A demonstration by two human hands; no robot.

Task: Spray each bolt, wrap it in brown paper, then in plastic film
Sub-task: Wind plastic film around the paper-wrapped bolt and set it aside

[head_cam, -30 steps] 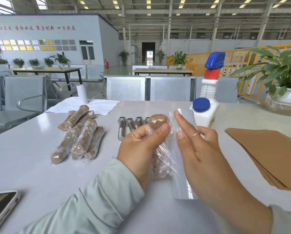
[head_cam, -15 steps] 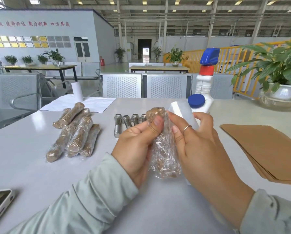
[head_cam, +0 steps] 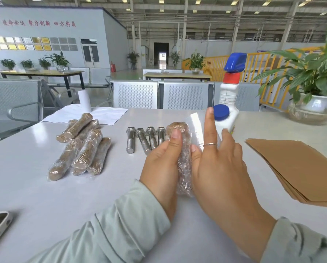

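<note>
upright, wrapped bolt [head_cam: 184,164] — brown paper under crinkled film, left hand [head_cam: 161,168] gripping, right hand [head_cam: 218,168] fingers straight

Bright, even daylight from roof panels, soft glare on the white table [head_cam: 35,186], wide-angle bending at edges.

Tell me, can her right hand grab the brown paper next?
Probably yes. The right hand is flat against the wrapped bolt, gripping nothing, and the brown paper stack lies on its side of the table with nothing between them.
</note>
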